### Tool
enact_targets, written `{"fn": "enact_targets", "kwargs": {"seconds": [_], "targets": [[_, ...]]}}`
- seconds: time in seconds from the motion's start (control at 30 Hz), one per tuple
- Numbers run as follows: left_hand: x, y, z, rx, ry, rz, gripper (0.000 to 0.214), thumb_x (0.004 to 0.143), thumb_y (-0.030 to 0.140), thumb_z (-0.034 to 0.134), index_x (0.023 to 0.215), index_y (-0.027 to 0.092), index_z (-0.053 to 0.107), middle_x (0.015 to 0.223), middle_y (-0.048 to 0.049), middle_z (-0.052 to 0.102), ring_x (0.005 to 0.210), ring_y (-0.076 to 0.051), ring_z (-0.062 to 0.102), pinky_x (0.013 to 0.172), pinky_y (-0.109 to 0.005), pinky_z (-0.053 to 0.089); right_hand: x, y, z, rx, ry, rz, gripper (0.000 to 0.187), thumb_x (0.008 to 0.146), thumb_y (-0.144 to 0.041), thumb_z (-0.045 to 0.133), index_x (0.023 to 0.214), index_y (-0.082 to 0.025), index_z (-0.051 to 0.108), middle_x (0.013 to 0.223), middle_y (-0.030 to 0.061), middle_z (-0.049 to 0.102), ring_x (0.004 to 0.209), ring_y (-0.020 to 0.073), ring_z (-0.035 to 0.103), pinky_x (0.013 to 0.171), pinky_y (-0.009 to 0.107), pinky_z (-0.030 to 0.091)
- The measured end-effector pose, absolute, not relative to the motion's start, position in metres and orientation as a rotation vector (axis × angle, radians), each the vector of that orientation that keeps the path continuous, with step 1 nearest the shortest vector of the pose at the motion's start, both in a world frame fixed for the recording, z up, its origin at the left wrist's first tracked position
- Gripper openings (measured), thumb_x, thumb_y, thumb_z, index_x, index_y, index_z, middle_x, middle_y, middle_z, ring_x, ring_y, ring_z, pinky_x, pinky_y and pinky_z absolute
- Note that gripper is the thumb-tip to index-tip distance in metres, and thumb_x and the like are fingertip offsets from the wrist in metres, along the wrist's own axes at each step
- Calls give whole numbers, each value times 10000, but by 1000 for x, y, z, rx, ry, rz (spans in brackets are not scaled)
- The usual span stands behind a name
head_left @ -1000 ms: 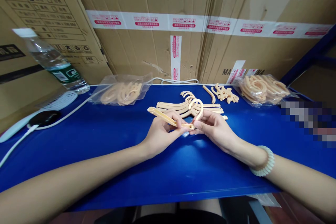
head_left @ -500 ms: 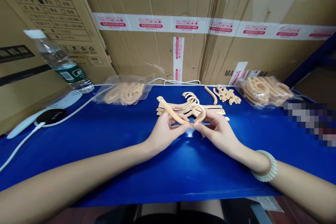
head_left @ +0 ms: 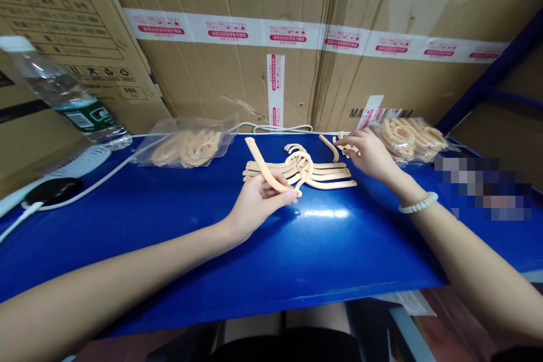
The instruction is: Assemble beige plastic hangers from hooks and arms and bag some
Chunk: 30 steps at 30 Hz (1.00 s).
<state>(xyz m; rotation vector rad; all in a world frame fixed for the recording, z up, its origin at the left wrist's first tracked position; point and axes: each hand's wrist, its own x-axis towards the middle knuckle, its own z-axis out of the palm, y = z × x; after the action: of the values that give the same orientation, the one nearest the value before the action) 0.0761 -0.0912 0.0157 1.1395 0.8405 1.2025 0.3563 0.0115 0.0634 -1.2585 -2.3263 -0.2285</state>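
My left hand [head_left: 257,203] is closed on a partly assembled beige hanger [head_left: 265,167], one arm with a curved hook, pinched at the joint end. The arm tilts up to the left and the hook curls to the right. Just behind it lie several beige hangers [head_left: 333,174] in a row, their hooks pointing away from me. My right hand [head_left: 373,153] reaches over small beige pieces [head_left: 348,148], its fingers stretched out and apart at their left edge; the hand covers much of the pile. Beside its fingertips is a single loose hanger arm [head_left: 328,147].
Clear plastic bags of beige parts lie at back left [head_left: 186,147] and back right [head_left: 413,138]. On the left are a water bottle [head_left: 80,110], a light blue comb [head_left: 85,163] and a black round device [head_left: 53,191] with a white cable. Cardboard boxes [head_left: 203,85] line the blue table's [head_left: 190,277] back.
My right hand has let go of the hanger and moved right and away to the small pieces. My left hand still holds the hanger. The view has shifted slightly right.
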Motion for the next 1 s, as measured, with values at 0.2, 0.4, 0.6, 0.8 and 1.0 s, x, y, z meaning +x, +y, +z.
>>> {"fn": "enact_targets", "kwargs": {"seconds": [0.2, 0.4, 0.6, 0.8, 1.0], "targets": [[75, -90, 13, 1099, 816, 1218, 342, 652, 211, 889, 862, 131, 631, 785, -51, 765, 733, -181, 751, 723, -274, 598, 365, 31, 44, -1304, -2564, -239, 326, 829, -74, 580, 1044, -181, 800, 1007, 134, 660, 950, 276, 539, 851, 391, 454], [76, -89, 14, 1053, 762, 1270, 375, 621, 203, 903, 869, 136, 630, 788, -49, 768, 748, -175, 745, 734, -271, 586, 356, 23, 48, -1153, -2286, -29, 185, 889, -250, 618, 936, -186, 785, 877, 90, 655, 814, 222, 585, 771, 355, 463], [76, -86, 13, 1035, 748, 1272, 354, 641, 190, 892, 861, 142, 619, 806, -52, 770, 770, -151, 734, 759, -243, 564, 327, -22, 75, -1029, -1615, 649, 278, 880, -432, 680, 1050, -213, 689, 685, 6, 648, 584, 140, 557, 553, 262, 419], [76, -85, 8, 1067, 738, 1283, 327, 669, 170, 872, 885, 147, 628, 835, -43, 764, 787, -164, 733, 790, -273, 562, 307, -44, 70, -942, -1267, 1325, 355, 731, -487, 813, 900, -191, 713, 906, 71, 718, 787, 172, 657, 588, 248, 487], [77, -86, 12, 1039, 782, 1267, 346, 644, 185, 887, 859, 145, 619, 809, -43, 760, 794, -172, 733, 815, -288, 558, 301, -42, 51, -1083, -1481, 1006, 362, 810, -528, 714, 847, -168, 721, 720, 21, 613, 589, 119, 529, 534, 253, 460]]}}
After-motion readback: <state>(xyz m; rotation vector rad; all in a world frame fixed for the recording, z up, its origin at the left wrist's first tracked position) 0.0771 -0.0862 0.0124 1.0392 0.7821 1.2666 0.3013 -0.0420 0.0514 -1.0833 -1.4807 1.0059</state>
